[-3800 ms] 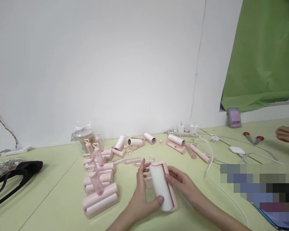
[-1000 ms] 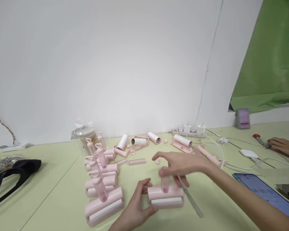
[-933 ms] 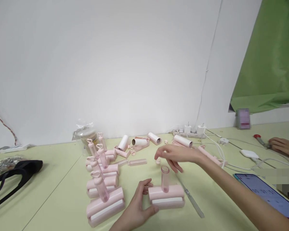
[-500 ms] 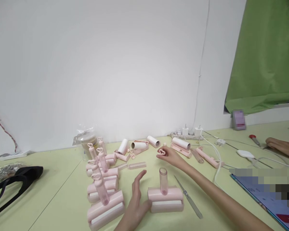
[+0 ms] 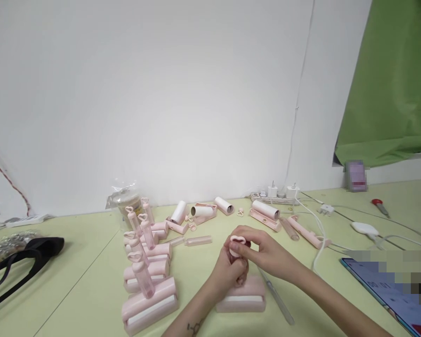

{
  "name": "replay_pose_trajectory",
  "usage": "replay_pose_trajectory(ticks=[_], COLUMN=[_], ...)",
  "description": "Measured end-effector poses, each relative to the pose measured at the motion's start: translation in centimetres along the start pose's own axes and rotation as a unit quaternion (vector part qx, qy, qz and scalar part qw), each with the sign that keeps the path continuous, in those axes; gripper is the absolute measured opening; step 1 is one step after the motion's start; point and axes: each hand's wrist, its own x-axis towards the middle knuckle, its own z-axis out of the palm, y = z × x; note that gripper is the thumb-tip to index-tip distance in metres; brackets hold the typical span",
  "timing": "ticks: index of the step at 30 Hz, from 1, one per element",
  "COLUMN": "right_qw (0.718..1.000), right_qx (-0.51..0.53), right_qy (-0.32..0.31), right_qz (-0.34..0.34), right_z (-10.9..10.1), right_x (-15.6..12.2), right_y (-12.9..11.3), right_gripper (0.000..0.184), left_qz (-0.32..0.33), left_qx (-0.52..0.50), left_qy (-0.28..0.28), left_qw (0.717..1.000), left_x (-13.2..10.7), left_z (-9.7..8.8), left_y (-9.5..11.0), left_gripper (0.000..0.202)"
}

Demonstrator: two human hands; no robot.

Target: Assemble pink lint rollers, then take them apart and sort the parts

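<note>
A pink lint roller (image 5: 241, 299) lies on the pale green table (image 5: 84, 285) in front of me, its clear pink handle standing upright. My left hand (image 5: 229, 274) is wrapped round that handle. My right hand (image 5: 263, 252) pinches a small pink heart-shaped cap (image 5: 237, 241) at the handle's top end. A thin metal tool (image 5: 277, 299) rests on the table just right of the roller.
Several finished pink rollers (image 5: 147, 281) stand in a row at my left. Loose paper rolls and pink parts (image 5: 203, 210) lie further back, beside a bagged cup (image 5: 126, 202). A power strip (image 5: 275, 194), white cables, a phone (image 5: 389, 285) and a black bag (image 5: 24, 255) surround them.
My right hand picked a heart cap off the table beyond the roller and brought it back to the handle's top. My left hand moved from the roller's body to grip the handle.
</note>
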Motion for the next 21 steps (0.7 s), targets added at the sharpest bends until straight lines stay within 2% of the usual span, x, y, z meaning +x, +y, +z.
replay_pose_trajectory(ticks=[4,9,12,18,21], right_qw=[0.999,0.998,0.999,0.999,0.995], right_qx=[-0.033,-0.05,-0.019,0.021,0.095], right_qy=[-0.004,0.004,0.017,0.024,0.007], right_qz=[-0.004,0.023,0.03,-0.011,-0.012], right_z=[-0.1,0.3,0.6,1.0,1.6], right_x=[0.2,0.4,0.2,-0.3,-0.2], right_y=[-0.3,-0.3,0.1,0.5,1.1], right_gripper=[0.027,0.028,0.03,0.027,0.028], left_qz=[-0.005,-0.018,-0.019,-0.021,-0.017], left_qx=[-0.004,-0.008,-0.004,-0.008,-0.039], left_qy=[0.012,0.019,0.024,0.027,-0.014], left_qw=[1.0,1.0,1.0,0.999,0.999], left_x=[0.0,0.0,-0.1,0.1,0.2], left_z=[0.4,0.3,0.4,0.2,-0.6], left_y=[0.2,0.4,0.3,-0.2,-0.6], left_gripper=[0.008,0.007,0.006,0.008,0.027])
